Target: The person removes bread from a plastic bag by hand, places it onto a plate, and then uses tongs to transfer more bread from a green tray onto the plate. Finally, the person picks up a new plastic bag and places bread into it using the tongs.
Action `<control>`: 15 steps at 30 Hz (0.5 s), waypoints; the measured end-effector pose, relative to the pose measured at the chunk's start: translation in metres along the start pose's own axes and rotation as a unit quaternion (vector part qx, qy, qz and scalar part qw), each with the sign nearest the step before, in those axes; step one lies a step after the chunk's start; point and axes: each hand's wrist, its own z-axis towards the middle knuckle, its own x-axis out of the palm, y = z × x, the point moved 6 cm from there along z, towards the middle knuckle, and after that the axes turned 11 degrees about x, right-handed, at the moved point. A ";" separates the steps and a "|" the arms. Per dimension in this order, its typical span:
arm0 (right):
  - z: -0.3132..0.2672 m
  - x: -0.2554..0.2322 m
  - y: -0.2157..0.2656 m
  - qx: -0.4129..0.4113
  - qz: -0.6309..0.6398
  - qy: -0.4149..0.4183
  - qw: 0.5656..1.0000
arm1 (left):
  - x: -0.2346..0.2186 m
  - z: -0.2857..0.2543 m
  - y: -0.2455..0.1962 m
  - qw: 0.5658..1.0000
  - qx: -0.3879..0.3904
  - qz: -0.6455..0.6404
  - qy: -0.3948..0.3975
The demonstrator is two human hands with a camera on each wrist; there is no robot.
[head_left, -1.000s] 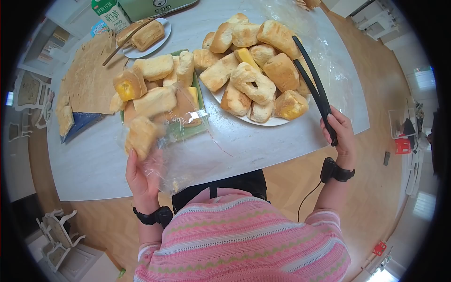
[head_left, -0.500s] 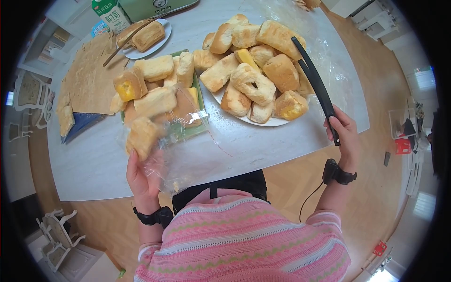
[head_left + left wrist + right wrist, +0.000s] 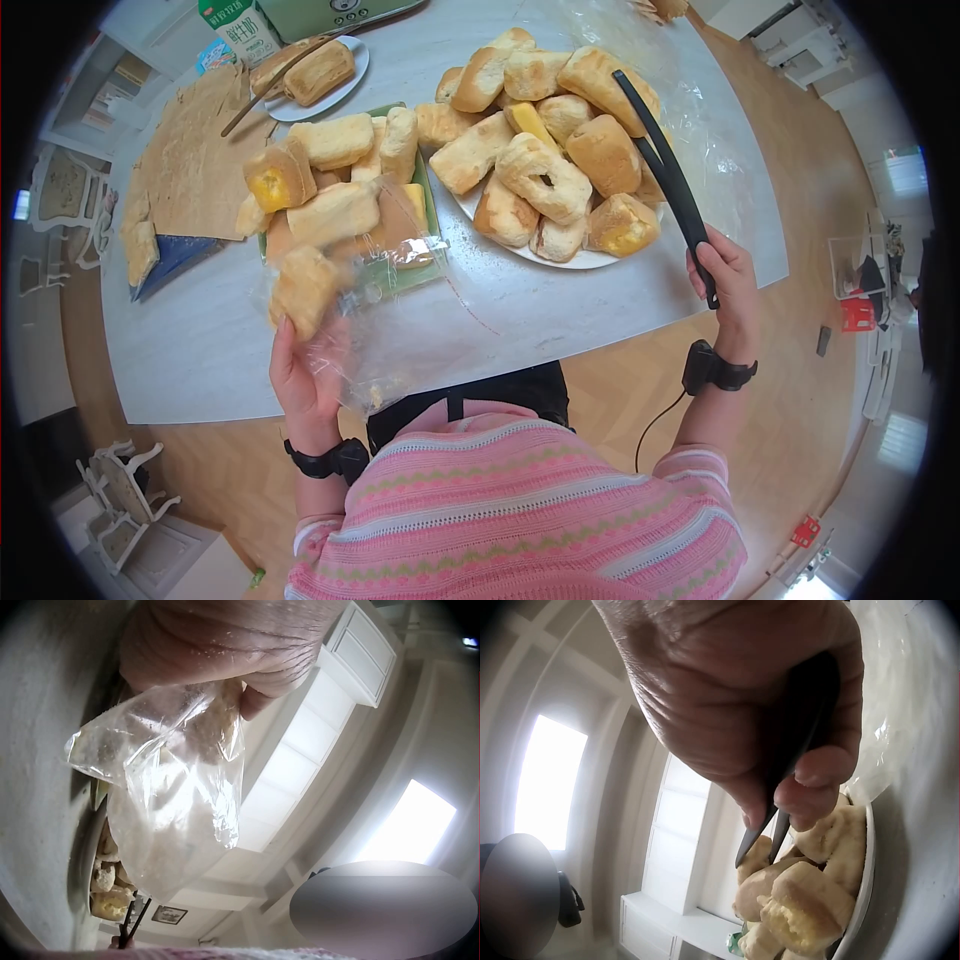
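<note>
My left hand (image 3: 308, 375) grips a clear plastic bag (image 3: 385, 345) with a piece of bread (image 3: 303, 290) in it, over the table's front edge. In the left wrist view the bag (image 3: 172, 795) hangs crumpled from the fingers. The right hand (image 3: 728, 275) holds black tongs (image 3: 678, 190) by their closed end. Their two arms stand apart at the upper right of the bread pile (image 3: 545, 175) on a white plate (image 3: 575, 262). In the right wrist view the tong tips lie close to the bread (image 3: 802, 907); whether they touch it I cannot tell.
A green tray (image 3: 400, 280) with several bread pieces stands left of the plate. Behind it are a small plate (image 3: 345, 95) with two loaves and a brown stick, a milk carton (image 3: 238, 30) and a green appliance (image 3: 340, 12). Brown paper (image 3: 195, 160) covers the left side.
The tongs' arms came closer together, then spread again, as the right hand shifted slightly. My left hand, with the bag and bread, has stayed nearly still.
</note>
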 end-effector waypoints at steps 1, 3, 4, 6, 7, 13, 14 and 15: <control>-0.001 -0.001 0.000 -0.003 0.003 -0.003 1.000 | 0.000 0.000 0.000 1.000 -0.002 -0.001 0.004; -0.003 -0.002 0.000 -0.003 0.010 -0.008 1.000 | 0.003 0.000 0.001 1.000 0.002 0.001 0.001; -0.003 -0.004 0.000 -0.004 0.017 -0.012 1.000 | 0.004 0.000 0.001 1.000 0.006 0.004 -0.003; -0.004 -0.005 0.000 -0.006 0.027 -0.009 1.000 | 0.002 0.000 0.001 1.000 0.007 0.003 -0.004; -0.005 -0.005 0.001 -0.008 0.038 -0.007 0.999 | 0.002 0.000 0.001 1.000 0.008 0.004 -0.003; -0.027 0.015 0.021 -0.049 0.026 0.027 0.998 | 0.002 0.001 -0.001 1.000 0.007 -0.004 0.011; -0.031 0.018 0.023 -0.048 0.025 0.030 0.998 | 0.001 0.001 -0.001 1.000 0.008 -0.004 0.009; -0.035 0.023 0.026 -0.051 0.010 0.045 0.998 | 0.000 0.001 -0.001 1.000 0.005 -0.009 0.011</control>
